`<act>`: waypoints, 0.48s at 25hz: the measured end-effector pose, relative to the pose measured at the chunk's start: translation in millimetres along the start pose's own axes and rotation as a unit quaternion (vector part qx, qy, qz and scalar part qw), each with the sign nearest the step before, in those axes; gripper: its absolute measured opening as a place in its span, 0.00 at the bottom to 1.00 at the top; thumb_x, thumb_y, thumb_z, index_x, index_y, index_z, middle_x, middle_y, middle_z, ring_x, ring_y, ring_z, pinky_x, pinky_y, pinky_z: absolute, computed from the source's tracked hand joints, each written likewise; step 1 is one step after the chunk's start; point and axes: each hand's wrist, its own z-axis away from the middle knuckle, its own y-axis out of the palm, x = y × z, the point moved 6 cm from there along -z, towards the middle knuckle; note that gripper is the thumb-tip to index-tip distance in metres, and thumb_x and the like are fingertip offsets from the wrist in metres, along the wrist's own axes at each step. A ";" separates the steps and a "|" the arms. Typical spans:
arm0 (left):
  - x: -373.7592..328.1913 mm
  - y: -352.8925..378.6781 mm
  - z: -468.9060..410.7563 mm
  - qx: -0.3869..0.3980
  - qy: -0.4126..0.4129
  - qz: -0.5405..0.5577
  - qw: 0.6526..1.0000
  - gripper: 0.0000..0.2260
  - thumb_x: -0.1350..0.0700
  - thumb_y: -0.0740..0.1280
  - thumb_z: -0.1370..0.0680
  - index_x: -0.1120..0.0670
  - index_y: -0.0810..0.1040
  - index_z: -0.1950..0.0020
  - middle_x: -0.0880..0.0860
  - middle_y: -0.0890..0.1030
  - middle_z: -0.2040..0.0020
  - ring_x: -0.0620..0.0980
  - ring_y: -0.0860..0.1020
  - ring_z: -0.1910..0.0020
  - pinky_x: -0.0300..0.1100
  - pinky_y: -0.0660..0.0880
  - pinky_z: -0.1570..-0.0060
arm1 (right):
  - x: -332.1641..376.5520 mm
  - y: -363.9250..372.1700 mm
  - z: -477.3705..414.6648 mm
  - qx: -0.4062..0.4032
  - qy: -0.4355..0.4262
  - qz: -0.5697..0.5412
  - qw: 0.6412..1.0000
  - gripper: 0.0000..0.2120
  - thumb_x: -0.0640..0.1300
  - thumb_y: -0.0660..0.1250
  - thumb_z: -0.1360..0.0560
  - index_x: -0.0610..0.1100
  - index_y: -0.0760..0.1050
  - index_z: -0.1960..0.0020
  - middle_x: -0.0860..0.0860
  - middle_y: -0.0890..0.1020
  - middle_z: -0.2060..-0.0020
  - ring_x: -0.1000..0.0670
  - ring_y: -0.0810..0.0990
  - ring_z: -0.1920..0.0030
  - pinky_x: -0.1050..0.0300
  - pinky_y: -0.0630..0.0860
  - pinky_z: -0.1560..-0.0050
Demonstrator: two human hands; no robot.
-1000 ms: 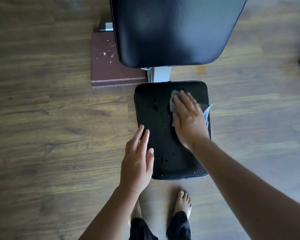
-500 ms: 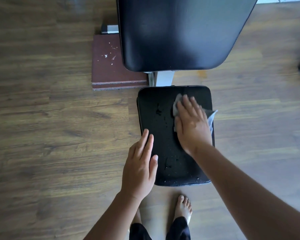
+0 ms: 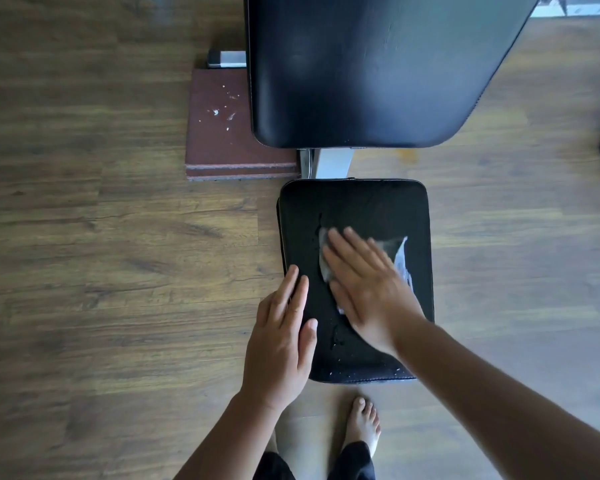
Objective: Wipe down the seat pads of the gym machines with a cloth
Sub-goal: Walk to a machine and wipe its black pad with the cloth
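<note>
Right hand (image 3: 367, 289) flat, fingers spread, pressing cloth (image 3: 397, 252) onto seat pad (image 3: 354, 206); left hand (image 3: 281, 341) flat, empty, on pad's edge.

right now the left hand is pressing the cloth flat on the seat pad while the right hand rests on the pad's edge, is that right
Not quite: the hands are swapped. In the head view the right hand presses the cloth flat on the seat pad, while the left hand rests on the pad's edge.

Two black pads (image 3: 371, 71) (image 3: 360, 206), one cloth (image 3: 397, 254), two hands (image 3: 279, 341) (image 3: 371, 289).
</note>
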 end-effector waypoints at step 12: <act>0.9 0.7 -0.4 -0.001 -0.006 -0.005 1.000 0.25 0.52 0.56 0.15 0.55 0.61 0.18 0.48 0.56 0.16 0.53 0.67 0.24 0.44 0.66 0.26 | -2.5 2.9 -18.0 0.085 -0.086 0.077 0.990 0.29 0.57 0.45 0.15 0.49 0.47 0.17 0.52 0.47 0.17 0.48 0.43 0.18 0.46 0.45 0.19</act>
